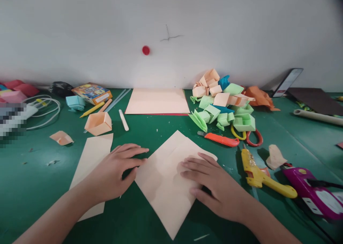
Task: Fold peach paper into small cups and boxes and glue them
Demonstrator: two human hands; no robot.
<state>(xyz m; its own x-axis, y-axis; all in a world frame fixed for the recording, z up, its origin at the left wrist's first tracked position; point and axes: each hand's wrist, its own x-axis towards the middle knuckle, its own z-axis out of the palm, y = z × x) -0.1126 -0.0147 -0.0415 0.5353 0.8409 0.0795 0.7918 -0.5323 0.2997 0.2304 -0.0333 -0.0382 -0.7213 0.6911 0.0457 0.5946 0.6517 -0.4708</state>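
A peach paper sheet [166, 179] lies folded in a diamond shape on the green table [150, 129]. My left hand [115, 172] pinches the sheet's left corner between thumb and fingers. My right hand [211, 187] rests flat on the right side of the sheet, fingers stretched out and pressing it down. A narrow peach paper strip [91, 165] lies under and beside my left wrist.
A pile of folded peach, green and blue paper pieces [225, 104] sits at the back right, with an orange utility knife [221, 139], scissors [250, 137], a yellow glue gun [261, 176] and a purple tool [313, 194] nearby. A peach paper box [98, 123], glue sticks and a larger peach sheet [158, 101] lie behind.
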